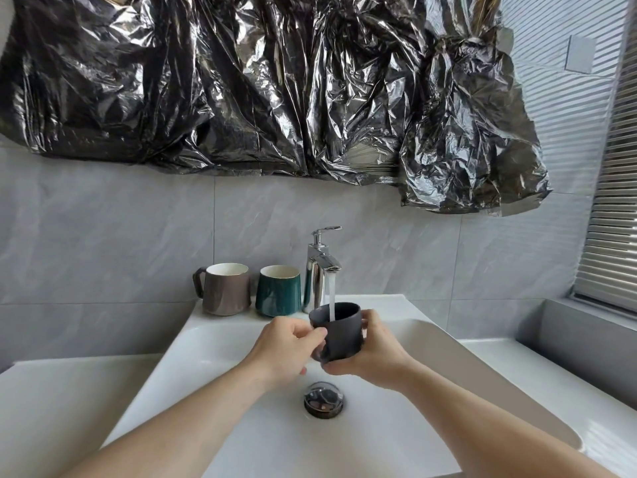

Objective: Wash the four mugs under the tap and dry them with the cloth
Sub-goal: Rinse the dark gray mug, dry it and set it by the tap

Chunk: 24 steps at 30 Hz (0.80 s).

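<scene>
Matte black mug [339, 334] between both hands, under chrome tap [319, 270]

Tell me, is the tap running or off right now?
Running. A white stream falls from the tap's spout into the dark mug that both hands hold over the sink.

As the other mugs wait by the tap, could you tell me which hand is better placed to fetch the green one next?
Probably the left hand: the green mug stands on its side; the right hand supports the dark mug.
</scene>
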Tool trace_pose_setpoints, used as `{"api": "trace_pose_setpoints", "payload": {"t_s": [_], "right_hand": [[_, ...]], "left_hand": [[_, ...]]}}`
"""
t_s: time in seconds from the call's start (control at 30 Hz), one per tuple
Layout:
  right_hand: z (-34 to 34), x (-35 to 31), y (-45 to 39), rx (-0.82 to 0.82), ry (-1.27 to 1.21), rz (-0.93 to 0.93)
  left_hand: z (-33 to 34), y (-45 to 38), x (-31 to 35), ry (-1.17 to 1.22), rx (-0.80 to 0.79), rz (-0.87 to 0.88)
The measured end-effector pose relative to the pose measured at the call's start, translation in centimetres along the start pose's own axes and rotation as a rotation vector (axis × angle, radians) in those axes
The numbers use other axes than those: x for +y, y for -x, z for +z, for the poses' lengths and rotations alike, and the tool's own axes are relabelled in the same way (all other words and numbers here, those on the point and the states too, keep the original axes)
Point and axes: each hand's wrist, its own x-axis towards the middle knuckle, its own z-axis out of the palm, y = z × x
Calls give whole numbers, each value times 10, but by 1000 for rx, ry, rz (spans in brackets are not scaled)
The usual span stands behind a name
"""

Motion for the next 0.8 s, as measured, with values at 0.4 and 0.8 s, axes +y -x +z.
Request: {"api": "trace_pose_setpoints", "payload": {"t_s": [0.4, 0.8], "right_hand": [[-6, -7, 5, -25, 15, -2], [-10, -17, 17, -41, 177, -81]], "left_hand": [[-1, -7, -7, -103, -65, -53], [1, -4, -10, -55, -203, -135]]}}
